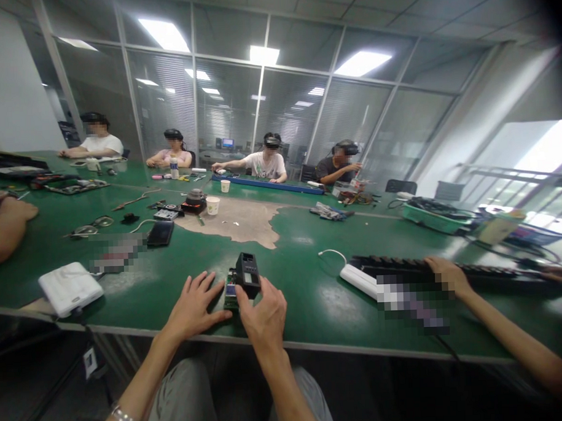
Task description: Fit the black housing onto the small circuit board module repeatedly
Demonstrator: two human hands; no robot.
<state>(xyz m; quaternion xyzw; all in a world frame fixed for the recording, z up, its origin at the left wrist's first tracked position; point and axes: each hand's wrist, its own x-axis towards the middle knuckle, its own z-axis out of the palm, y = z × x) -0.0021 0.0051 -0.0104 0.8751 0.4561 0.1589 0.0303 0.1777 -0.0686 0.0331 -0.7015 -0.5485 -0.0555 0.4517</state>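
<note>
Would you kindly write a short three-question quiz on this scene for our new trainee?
1. True or false: the wearer's right hand is touching the black-and-green electronic part.
2. What colour is the tabletop? a) red b) green c) white
3. Which of the wearer's two hands is nearer to the white box?

Key: 1. True. 2. b) green. 3. The left hand.

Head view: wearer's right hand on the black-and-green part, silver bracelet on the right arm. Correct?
No: the silver bracelet is on the left arm, as the head view shows. The right hand is on the black-and-green part.
</note>
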